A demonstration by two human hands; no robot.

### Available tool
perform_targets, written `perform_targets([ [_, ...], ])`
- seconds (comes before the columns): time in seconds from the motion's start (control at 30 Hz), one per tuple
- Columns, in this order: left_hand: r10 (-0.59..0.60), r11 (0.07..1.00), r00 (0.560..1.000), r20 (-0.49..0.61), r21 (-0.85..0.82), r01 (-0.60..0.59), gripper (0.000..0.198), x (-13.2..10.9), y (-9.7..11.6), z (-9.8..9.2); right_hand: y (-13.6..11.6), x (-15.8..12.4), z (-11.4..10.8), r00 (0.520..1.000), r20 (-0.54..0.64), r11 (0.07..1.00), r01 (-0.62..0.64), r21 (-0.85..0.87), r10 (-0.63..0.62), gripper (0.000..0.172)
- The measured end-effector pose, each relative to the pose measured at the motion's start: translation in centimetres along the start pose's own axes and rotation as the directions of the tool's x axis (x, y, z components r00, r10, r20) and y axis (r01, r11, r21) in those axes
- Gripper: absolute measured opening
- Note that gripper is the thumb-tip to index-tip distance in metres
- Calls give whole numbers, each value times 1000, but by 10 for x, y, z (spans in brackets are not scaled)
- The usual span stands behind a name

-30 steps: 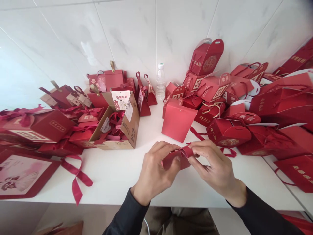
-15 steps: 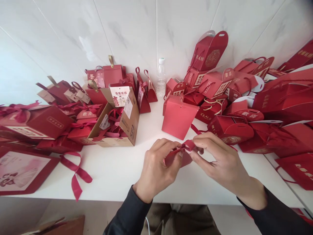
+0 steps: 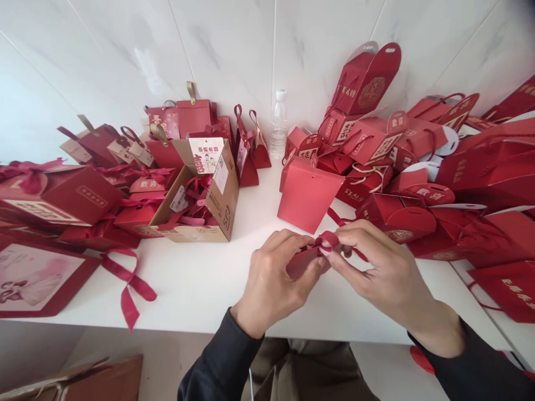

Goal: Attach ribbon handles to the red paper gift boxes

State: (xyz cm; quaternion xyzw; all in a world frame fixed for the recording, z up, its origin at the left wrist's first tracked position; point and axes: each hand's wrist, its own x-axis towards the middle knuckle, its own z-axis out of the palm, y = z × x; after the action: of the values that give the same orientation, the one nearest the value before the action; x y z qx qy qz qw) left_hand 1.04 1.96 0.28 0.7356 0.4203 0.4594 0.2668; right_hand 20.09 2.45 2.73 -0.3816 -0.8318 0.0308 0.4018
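Both my hands meet over the white table (image 3: 200, 289), just above its front edge. My left hand (image 3: 276, 278) is closed around a small red gift box (image 3: 301, 263), thumb and fingers gripping its side. My right hand (image 3: 378, 273) pinches the red ribbon (image 3: 326, 240) looped at the box's top. A tail of ribbon trails right, past my right fingers. Most of the box is hidden behind my left hand. A larger plain red box (image 3: 306, 195) stands just behind them.
An open cardboard carton (image 3: 198, 197) of ribbons sits at centre left. Red gift boxes are piled at left (image 3: 79, 195) and right (image 3: 438, 184). A clear water bottle (image 3: 278, 123) stands against the tiled wall. A loose ribbon (image 3: 127, 278) hangs over the front edge.
My hands, with the small box, have shifted slightly right and farther from me. The right fingers have worked the ribbon loop higher on the box's top.
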Motion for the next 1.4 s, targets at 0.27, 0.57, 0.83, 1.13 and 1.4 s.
perform_targets([
  [0.27,29,999,999,-38,21,-28,13,2,-2,2,1,4,-9,997,70,1000,-15,-21,16,11],
  [0.57,38,999,998,-59,18,-37,12,5,-2,6,4,6,-18,991,132,998,-14,-57,21,10],
  [0.83,48,998,999,-16,36,-47,14,3,3,3,2,8,-19,989,143,997,-29,-73,40,11],
  [1.13,99,995,994,-36,-4,-99,11,2,-4,4,1,8,-20,985,158,997,-62,-33,67,13],
  [1.4,112,994,992,-60,0,-112,8,2,-4,3,1,5,-19,990,125,998,-64,-23,67,13],
])
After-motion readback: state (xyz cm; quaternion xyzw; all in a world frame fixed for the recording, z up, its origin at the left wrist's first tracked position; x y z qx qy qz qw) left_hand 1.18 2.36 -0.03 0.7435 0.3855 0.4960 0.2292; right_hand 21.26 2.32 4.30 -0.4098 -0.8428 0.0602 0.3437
